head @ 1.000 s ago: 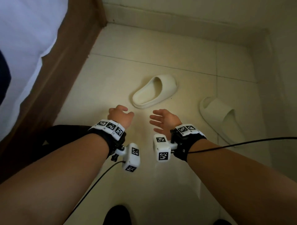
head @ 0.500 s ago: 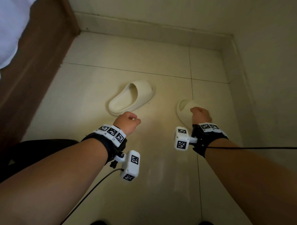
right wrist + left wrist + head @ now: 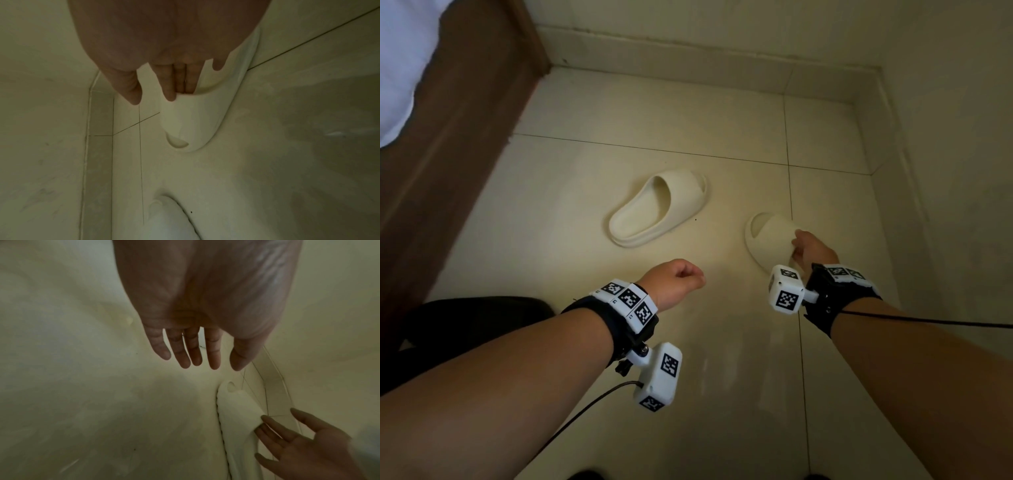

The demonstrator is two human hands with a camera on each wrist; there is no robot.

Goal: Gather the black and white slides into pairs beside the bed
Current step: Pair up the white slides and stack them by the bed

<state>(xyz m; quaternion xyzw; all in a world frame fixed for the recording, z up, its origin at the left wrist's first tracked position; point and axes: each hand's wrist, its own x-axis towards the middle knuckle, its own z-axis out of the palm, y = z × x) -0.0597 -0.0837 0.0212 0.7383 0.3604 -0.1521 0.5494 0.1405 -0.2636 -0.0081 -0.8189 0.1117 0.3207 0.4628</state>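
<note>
Two white slides lie on the tiled floor. One white slide (image 3: pixel 654 212) lies at an angle in the middle, also low in the right wrist view (image 3: pixel 168 219). The second white slide (image 3: pixel 767 233) (image 3: pixel 195 121) (image 3: pixel 234 412) lies to its right, toe pointing away from me. My right hand (image 3: pixel 799 246) (image 3: pixel 156 100) (image 3: pixel 287 426) reaches it with straight fingers at the strap's near edge, thumb spread apart. My left hand (image 3: pixel 681 279) (image 3: pixel 197 363) hovers above bare floor, relaxed and empty. No black slide is plainly visible.
The bed's brown wooden frame (image 3: pixel 448 137) with a white sheet (image 3: pixel 400 51) runs along the left. A dark shape (image 3: pixel 482 322) lies beside it under my left forearm; what it is cannot be told. Walls with a skirting (image 3: pixel 722 51) close the far and right sides.
My right hand moved right from the middle of the floor onto the right-hand slide's strap. My left hand drew back a little from the other slide and stays empty.
</note>
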